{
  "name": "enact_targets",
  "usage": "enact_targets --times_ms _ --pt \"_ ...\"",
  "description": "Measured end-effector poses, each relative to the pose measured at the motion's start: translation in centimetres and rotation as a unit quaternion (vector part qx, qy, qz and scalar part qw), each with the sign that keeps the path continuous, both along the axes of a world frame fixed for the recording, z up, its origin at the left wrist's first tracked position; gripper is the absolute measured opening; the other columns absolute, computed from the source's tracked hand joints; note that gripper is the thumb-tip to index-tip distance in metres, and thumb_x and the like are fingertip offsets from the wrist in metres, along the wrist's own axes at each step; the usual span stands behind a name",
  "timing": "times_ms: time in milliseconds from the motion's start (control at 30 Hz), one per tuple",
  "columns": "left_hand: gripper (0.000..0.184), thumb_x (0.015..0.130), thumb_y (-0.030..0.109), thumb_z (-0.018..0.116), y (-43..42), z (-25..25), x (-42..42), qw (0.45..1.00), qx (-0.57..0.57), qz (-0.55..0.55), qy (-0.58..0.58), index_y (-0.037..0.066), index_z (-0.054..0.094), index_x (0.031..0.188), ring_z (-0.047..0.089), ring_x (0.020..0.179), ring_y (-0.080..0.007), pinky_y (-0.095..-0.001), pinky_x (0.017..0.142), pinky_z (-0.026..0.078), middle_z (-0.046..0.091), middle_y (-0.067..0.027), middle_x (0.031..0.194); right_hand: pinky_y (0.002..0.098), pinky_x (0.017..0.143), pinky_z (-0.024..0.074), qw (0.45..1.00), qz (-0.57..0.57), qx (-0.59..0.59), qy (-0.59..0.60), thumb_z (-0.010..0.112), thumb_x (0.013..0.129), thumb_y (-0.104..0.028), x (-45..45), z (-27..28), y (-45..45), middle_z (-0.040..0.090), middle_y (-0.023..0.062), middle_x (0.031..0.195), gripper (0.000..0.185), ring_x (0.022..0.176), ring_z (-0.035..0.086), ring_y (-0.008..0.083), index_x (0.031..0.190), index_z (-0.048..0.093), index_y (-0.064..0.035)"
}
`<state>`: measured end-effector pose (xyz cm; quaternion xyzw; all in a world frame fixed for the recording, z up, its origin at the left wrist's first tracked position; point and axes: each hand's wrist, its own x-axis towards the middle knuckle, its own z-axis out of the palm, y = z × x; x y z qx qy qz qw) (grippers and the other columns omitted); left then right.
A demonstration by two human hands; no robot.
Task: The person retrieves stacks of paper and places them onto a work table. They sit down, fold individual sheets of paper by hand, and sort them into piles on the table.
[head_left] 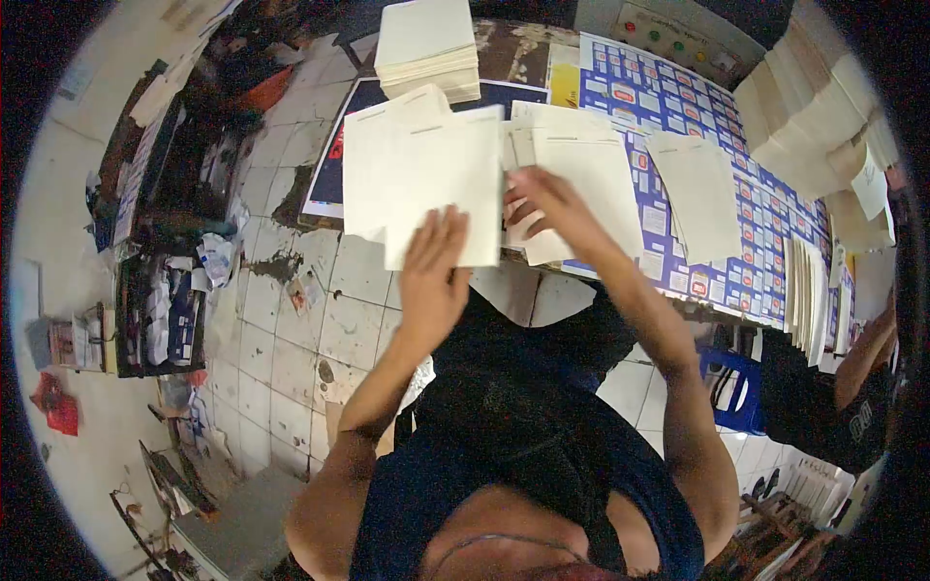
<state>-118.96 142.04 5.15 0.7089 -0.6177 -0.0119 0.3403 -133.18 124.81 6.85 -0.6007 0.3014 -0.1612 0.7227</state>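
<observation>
A blank cream paper sheet point(446, 174) with a small dark line near its top edge lies over other pale sheets point(368, 184) at the near edge of the table. My left hand point(433, 276) rests flat on its lower part, fingers stretched out. At the sheet's right edge is my right hand point(547, 208), its fingers bent and spread apart, with the fingertips by the edge; no firm hold shows. Just right of that hand, a second pile of similar sheets point(586, 184) lies partly fanned out.
A thick stack of cream sheets point(426, 48) stands at the back. More sheets point(696, 194) lie on the blue printed table cover point(668, 102). A control panel point(668, 39) is behind. At right, another person's arm point(862, 353) shows near a blue stool point(731, 387).
</observation>
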Motion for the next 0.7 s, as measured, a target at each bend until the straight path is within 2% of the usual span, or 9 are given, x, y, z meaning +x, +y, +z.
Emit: enact_targets --times_ms 67,133,167,267,333,367,467,500,700 --pt "0.056 0.08 0.011 0.063 0.7 0.6 -1.6 0.997 0.043 -0.057 -0.013 0.007 0.047 0.134 0.033 0.133 -0.0381 -0.0468 0.109 0.027 0.039 -0.0138 0.143 0.0282 0.072 0.0508 0.994 -0.05 -0.092 -0.021 0.063 0.088 -0.029 2.9 -1.0 2.0 0.065 0.0122 0.1 0.042 0.086 0.06 0.0126 0.115 0.057 0.0035" --pt "0.063 0.077 0.01 0.068 1.3 2.9 -2.1 0.993 -0.04 -0.064 0.096 0.004 0.044 0.135 0.035 0.132 -0.0378 -0.0451 0.108 0.029 0.039 -0.0179 0.142 0.0293 0.075 0.0499 0.979 -0.074 -0.189 -0.029 0.065 0.086 -0.024 2.9 -0.3 2.1 0.066 0.0124 0.099 0.037 0.087 0.062 0.015 0.111 0.059 0.0034" --pt "0.065 0.076 0.01 0.07 1.6 2.4 -1.4 0.987 -0.096 -0.002 0.13 0.002 0.043 0.134 0.037 0.131 -0.0362 -0.0435 0.108 0.029 0.04 -0.0194 0.14 0.0299 0.076 0.0494 0.967 -0.086 -0.237 -0.033 0.066 0.085 -0.021 2.5 0.2 2.0 0.067 0.0125 0.098 0.035 0.087 0.062 0.0163 0.11 0.061 0.0033" --pt "0.072 0.076 0.009 0.072 1.7 1.0 0.7 0.931 -0.196 0.107 0.288 -0.005 0.033 0.135 0.043 0.123 -0.0271 -0.038 0.103 0.034 0.046 -0.0173 0.131 0.0297 0.075 0.0495 0.973 -0.002 -0.226 -0.041 0.067 0.085 -0.019 -0.9 3.8 2.4 0.068 0.0112 0.093 0.032 0.083 0.063 0.0153 0.107 0.062 0.0035" --pt "0.072 0.08 0.012 0.069 0.9 0.8 0.5 0.83 -0.194 -0.071 0.518 -0.003 0.029 0.137 0.046 0.12 -0.0248 -0.0369 0.101 0.036 0.046 -0.0157 0.131 0.0292 0.074 0.0498 0.975 -0.031 -0.216 -0.054 0.069 0.083 -0.017 -2.6 3.6 2.3 0.068 0.0122 0.094 0.031 0.083 0.063 0.0145 0.104 0.062 0.004" --pt "0.051 0.087 0.013 0.064 1.0 -0.2 0.3 0.803 -0.167 -0.106 0.562 -0.003 0.043 0.13 0.056 0.105 -0.0185 -0.0322 0.09 0.045 0.057 -0.0121 0.119 0.0288 0.074 0.05 0.976 -0.044 -0.209 -0.045 0.069 0.083 -0.017 -3.4 3.5 2.2 0.067 0.0128 0.094 0.03 0.082 0.063 0.0141 0.102 0.062 0.0044" --pt "0.028 0.091 0.013 0.059 -0.6 -2.0 -1.4 0.759 -0.063 -0.076 0.643 -0.004 0.059 0.114 0.061 0.085 -0.0112 -0.0264 0.075 0.049 0.066 -0.0078 0.099 0.0257 0.067 0.0512 0.981 -0.116 -0.156 -0.023 0.072 0.081 -0.017 -4.9 3.4 2.6 0.067 0.0131 0.084 0.028 0.074 0.064 0.0125 0.095 0.061 0.0055" --pt "0.02 0.094 0.012 0.057 -1.5 -1.5 -2.6 0.784 -0.099 -0.049 0.611 -0.004 0.067 0.1 0.06 0.074 -0.0065 -0.0219 0.066 0.048 0.068 -0.0049 0.086 0.0251 0.065 0.0513 0.979 -0.139 -0.146 -0.003 0.072 0.081 -0.017 -5.5 2.6 2.5 0.067 0.0124 0.081 0.028 0.071 0.063 0.012 0.093 0.062 0.0055" --pt "0.025 0.095 0.017 0.054 -3.1 -2.9 -5.0 0.666 -0.029 -0.103 0.738 -0.003 0.063 0.108 0.063 0.079 -0.0084 -0.0236 0.069 0.052 0.068 -0.0069 0.094 0.0214 0.056 0.0472 0.955 -0.286 -0.078 -0.013 0.071 0.082 -0.018 -8.2 -1.9 2.9 0.066 0.0073 0.074 0.024 0.061 0.059 0.0082 0.086 0.064 0.0041"
